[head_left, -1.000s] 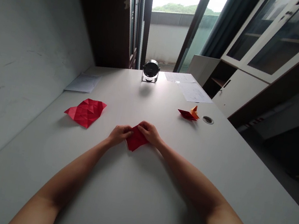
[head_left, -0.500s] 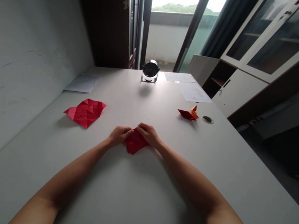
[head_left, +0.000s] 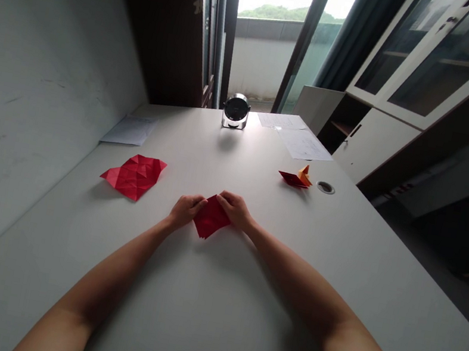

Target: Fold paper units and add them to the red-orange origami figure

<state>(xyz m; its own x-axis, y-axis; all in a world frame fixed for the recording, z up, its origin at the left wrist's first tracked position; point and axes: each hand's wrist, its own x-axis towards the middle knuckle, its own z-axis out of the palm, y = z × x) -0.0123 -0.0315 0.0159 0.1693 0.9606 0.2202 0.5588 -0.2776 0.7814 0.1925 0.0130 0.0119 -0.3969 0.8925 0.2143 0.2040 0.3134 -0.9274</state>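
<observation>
Between my hands is a folded red origami paper (head_left: 211, 218), diamond-shaped, with layered points at its near corner. My left hand (head_left: 186, 208) pinches its left edge near the top, thumb on the paper. On the other side my right hand (head_left: 234, 208) grips the upper right edge, its thumb near the top corner. Some fingers of both hands are hidden behind the paper. To the left lies a creased, partly unfolded red sheet (head_left: 135, 177). A small folded figure in red and orange paper (head_left: 297, 178) stands to the right, apart from my hands.
All this is on a white table (head_left: 210, 310). A round black device on a stand (head_left: 235, 111) is at the far edge. Printed sheets (head_left: 303, 144) lie at the back right, a white paper (head_left: 130, 130) at the back left. A cable hole (head_left: 325, 188) is beside the folded figure.
The folded paper has shifted slightly up and left, and more of its top corner shows between my thumbs. Both hands have moved only a little and keep their hold.
</observation>
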